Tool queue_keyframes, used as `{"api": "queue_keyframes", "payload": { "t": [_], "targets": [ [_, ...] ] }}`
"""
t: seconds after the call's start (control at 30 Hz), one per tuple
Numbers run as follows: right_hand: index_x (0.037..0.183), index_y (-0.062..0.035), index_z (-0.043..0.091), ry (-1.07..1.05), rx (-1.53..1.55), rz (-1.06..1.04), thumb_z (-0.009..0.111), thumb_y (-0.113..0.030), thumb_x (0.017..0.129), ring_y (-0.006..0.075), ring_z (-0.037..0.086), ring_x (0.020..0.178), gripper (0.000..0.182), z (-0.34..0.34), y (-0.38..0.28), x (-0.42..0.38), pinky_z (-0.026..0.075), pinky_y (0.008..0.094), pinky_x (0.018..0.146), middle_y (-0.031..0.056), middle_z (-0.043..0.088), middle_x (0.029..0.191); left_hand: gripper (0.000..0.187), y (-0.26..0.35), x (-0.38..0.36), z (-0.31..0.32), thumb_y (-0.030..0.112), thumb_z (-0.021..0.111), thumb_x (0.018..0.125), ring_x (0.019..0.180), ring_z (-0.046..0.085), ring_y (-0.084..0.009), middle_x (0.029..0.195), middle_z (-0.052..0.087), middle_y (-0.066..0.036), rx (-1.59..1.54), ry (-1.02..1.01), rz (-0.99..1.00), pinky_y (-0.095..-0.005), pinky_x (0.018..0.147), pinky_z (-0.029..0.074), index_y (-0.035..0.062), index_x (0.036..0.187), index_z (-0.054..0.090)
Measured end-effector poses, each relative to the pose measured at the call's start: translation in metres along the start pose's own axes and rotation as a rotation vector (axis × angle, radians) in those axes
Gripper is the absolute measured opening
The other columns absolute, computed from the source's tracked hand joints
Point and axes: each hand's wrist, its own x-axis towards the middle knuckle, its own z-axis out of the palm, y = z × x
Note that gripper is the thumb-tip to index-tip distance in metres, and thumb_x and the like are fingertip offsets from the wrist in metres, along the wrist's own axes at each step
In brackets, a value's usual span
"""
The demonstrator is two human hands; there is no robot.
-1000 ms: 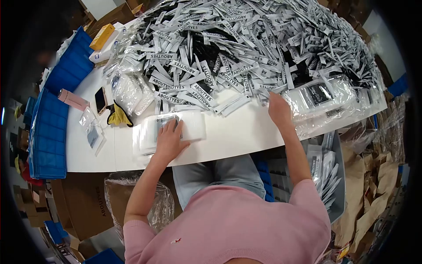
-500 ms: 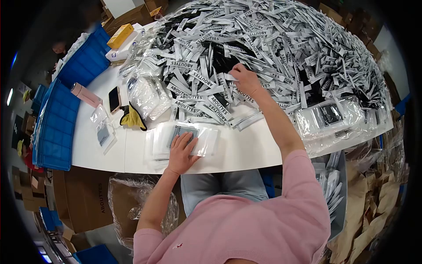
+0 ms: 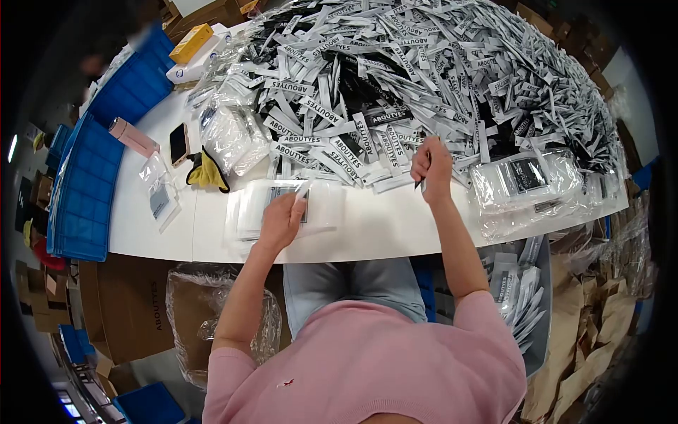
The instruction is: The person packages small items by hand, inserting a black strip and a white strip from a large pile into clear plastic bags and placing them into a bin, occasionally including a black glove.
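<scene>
My left hand (image 3: 282, 220) is closed in a pinch on the raised edge of a clear plastic bag (image 3: 321, 212), the top one of a flat stack at the table's front. A grey printed panel shows partly under my fingers. To the right, my right hand (image 3: 432, 168) is curled shut above the table, just in front of the pile. A dark sliver of a slim packet (image 3: 420, 185) shows below its fingers; the rest is hidden by the hand. Behind both hands spreads a large pile of narrow white and black packets (image 3: 395, 145) printed ABOUTYES.
Blue crates (image 3: 81, 191) line the left edge, beside a pink bottle (image 3: 134, 137), a phone (image 3: 179, 144) and a yellow-black glove (image 3: 206, 173). Bundled clear bags (image 3: 526, 180) lie at right. Below the table, a grey bin (image 3: 540, 311) holds packets.
My right hand has drawn back from the pile, to the right and nearer me, with a slim packet. My left hand has gone from lying flat to pinching and lifting a bag edge.
</scene>
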Motion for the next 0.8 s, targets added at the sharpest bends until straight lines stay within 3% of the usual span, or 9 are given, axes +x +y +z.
{"api": "queue_keyframes", "payload": {
  "t": [0.07, 0.13, 0.2, 0.4, 0.5, 0.53, 0.6, 0.77, 0.8],
  "targets": [
    [0.070, -0.0084, 0.044, 0.336, -0.468, -0.118, 0.047, -0.021, 0.090, 0.0070, 0.045, 0.056, 0.024, 0.039, 0.023, -0.031, 0.038, 0.0266, 0.050, 0.0002, 0.047, 0.058, 0.028, 0.001, 0.004, 0.007, 0.025, 0.046, 0.091, 0.077, 0.054, -0.0355, 0.088, 0.055, -0.016, -0.052, 0.161, 0.049, -0.0416, 0.067, 0.044, 0.0024, 0.104, 0.058],
    [0.072, -0.0027, 0.050, 0.139, -0.686, -0.333, 0.049, -0.021, 0.091, 0.0103, 0.051, 0.058, 0.026, 0.033, 0.058, -0.049, 0.042, 0.0248, 0.055, 0.0021, 0.054, 0.061, 0.025, 0.002, 0.005, 0.011, 0.019, 0.049, 0.090, 0.071, 0.053, -0.0319, 0.082, 0.053, -0.014, -0.096, 0.365, 0.142, -0.0395, 0.064, 0.043, 0.0018, 0.105, 0.058],
    [0.077, 0.0004, 0.054, 0.059, -0.829, -0.184, 0.050, -0.016, 0.091, 0.0116, 0.055, 0.063, 0.021, 0.024, 0.071, -0.055, 0.044, 0.0247, 0.063, 0.0043, 0.058, 0.065, 0.025, 0.014, 0.002, 0.005, 0.015, 0.052, 0.087, 0.069, 0.052, -0.0303, 0.080, 0.052, -0.013, -0.078, 0.355, 0.170, -0.0387, 0.063, 0.043, 0.0024, 0.108, 0.058],
    [0.081, -0.0001, 0.052, 0.142, -0.669, -0.446, 0.056, -0.012, 0.088, 0.0096, 0.051, 0.053, 0.015, 0.044, 0.069, -0.058, 0.043, 0.0223, 0.053, 0.0041, 0.057, 0.063, 0.039, 0.021, 0.000, 0.007, 0.003, 0.061, 0.074, 0.066, 0.049, -0.0260, 0.073, 0.047, -0.009, 0.023, 0.446, 0.418, -0.0362, 0.059, 0.041, 0.0061, 0.113, 0.058],
    [0.074, -0.0005, 0.050, 0.095, -0.818, -0.035, 0.062, -0.013, 0.084, 0.0130, 0.049, 0.046, 0.019, 0.032, 0.097, -0.061, 0.039, 0.0271, 0.045, 0.0068, 0.052, 0.055, 0.047, 0.031, -0.001, 0.006, -0.001, 0.062, 0.066, 0.064, 0.047, -0.0251, 0.070, 0.044, -0.008, 0.090, 0.485, 0.533, -0.0360, 0.057, 0.040, 0.0065, 0.112, 0.059],
    [0.074, -0.0005, 0.050, 0.093, -0.817, -0.036, 0.062, -0.013, 0.084, 0.0130, 0.049, 0.046, 0.019, 0.036, 0.093, -0.061, 0.039, 0.0271, 0.045, 0.0068, 0.052, 0.055, 0.051, 0.035, -0.001, 0.004, -0.003, 0.061, 0.062, 0.063, 0.046, -0.0247, 0.068, 0.042, -0.007, 0.134, 0.481, 0.584, -0.0357, 0.056, 0.039, 0.0062, 0.112, 0.059],
    [0.069, -0.0013, 0.049, -0.027, -1.008, -0.378, 0.063, -0.014, 0.083, 0.0145, 0.047, 0.045, 0.023, 0.046, 0.084, -0.062, 0.037, 0.0296, 0.045, 0.0085, 0.050, 0.053, 0.052, 0.042, -0.003, 0.003, -0.003, 0.060, 0.060, 0.063, 0.046, -0.0242, 0.067, 0.041, -0.007, 0.147, 0.459, 0.597, -0.0352, 0.056, 0.039, 0.0055, 0.111, 0.059],
    [0.067, -0.0013, 0.050, 0.059, -0.735, -0.282, 0.061, -0.018, 0.085, 0.0115, 0.042, 0.044, 0.026, 0.067, 0.075, -0.056, 0.033, 0.0278, 0.041, 0.0026, 0.053, 0.056, 0.049, 0.053, -0.003, 0.010, 0.000, 0.061, 0.060, 0.064, 0.046, -0.0230, 0.066, 0.039, -0.005, 0.199, 0.417, 0.696, -0.0342, 0.057, 0.039, 0.0038, 0.109, 0.059],
    [0.070, -0.0012, 0.052, 0.076, -0.662, -0.058, 0.061, -0.019, 0.085, 0.0104, 0.044, 0.045, 0.025, 0.073, 0.068, -0.055, 0.033, 0.0269, 0.041, 0.0012, 0.053, 0.057, 0.049, 0.056, -0.003, 0.010, 0.002, 0.061, 0.059, 0.063, 0.046, -0.0225, 0.066, 0.039, -0.005, 0.225, 0.414, 0.722, -0.0340, 0.058, 0.039, 0.0039, 0.108, 0.060]
  ]
}}
